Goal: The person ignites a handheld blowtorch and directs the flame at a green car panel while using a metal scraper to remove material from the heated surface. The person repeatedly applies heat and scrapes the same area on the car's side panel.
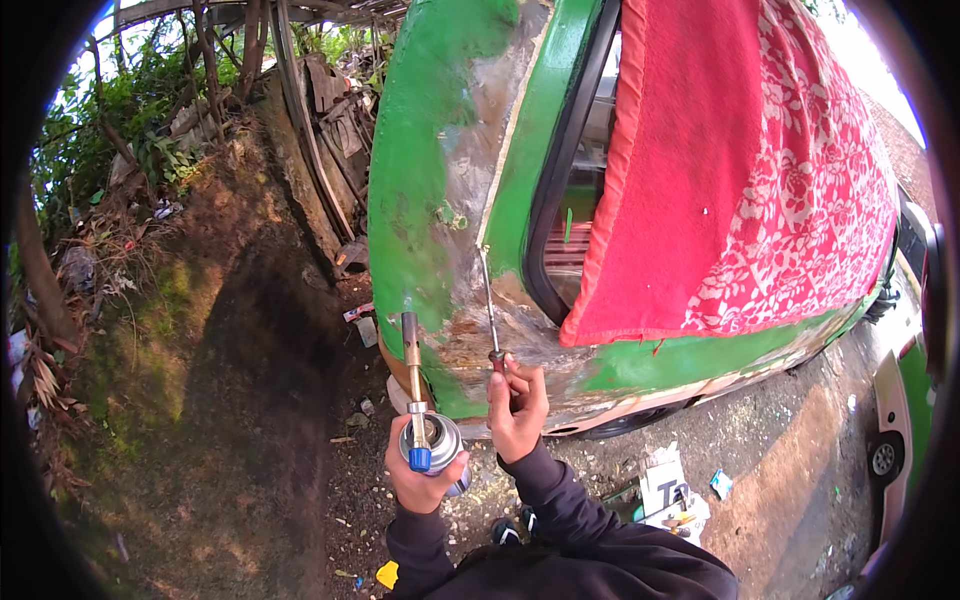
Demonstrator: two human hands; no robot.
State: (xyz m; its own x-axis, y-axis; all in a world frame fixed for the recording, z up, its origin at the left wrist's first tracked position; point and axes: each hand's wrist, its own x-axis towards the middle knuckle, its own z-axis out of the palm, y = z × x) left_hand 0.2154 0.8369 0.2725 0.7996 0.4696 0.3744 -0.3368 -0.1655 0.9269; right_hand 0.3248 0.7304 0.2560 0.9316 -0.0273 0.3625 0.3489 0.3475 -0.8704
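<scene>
My left hand (420, 486) is wrapped round a blowtorch (413, 370), a gas canister with a metal nozzle and a blue knob. The nozzle points away from me toward the green vehicle body (420, 170); no flame can be made out. In my right hand (519, 410) is a screwdriver (490, 320), gripped by its dark red handle. Its long shaft reaches up to the lower end of a pale seam strip (505, 160), the tip at or very near it. Around the seam the green paint gives way to bare, scorched-looking metal (480, 340).
A red floral cloth (690, 180) drapes over the vehicle's window, right of the black rubber seal (540, 230). Papers and tools (670, 495) lie on the ground at lower right. Another green-and-white vehicle (895, 430) stands far right. Weathered planks (310, 140) and plants rise at left.
</scene>
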